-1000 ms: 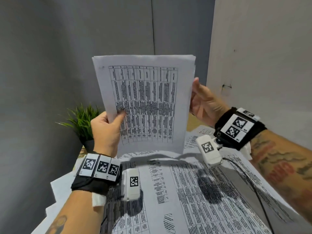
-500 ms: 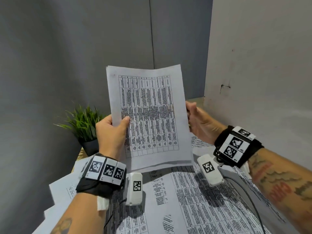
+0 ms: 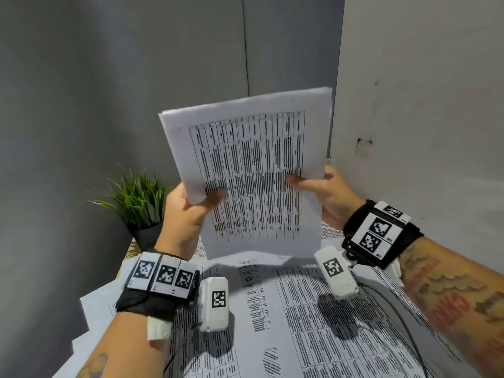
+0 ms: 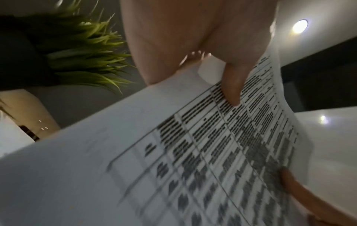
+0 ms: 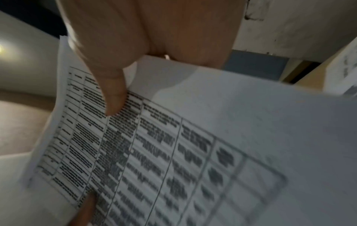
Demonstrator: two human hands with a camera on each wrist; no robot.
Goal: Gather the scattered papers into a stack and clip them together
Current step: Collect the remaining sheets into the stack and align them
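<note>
Stack of papers held upright above the worktop, tilted a little to the left, printed table facing the camera. Left hand gripping the stack's left edge, thumb pressed across the front sheet, remaining fingers hidden behind the paper. Right hand gripping the right edge the same way, thumb lying on the print, fingers behind. Seen from the left wrist: thumb flat on the top sheet of the stack, the other hand's thumb at the far edge. Seen from the right wrist: thumb pinning the sheet, print blurred.

Below the stack, more printed sheets lying loose and overlapping on the worktop, some sticking out past its left edge. Small potted plant in a dark pot at the back left corner, just beside the left hand. Grey wall panels behind, pale wall on the right. Marker-tagged bands and white camera units on both wrists.
</note>
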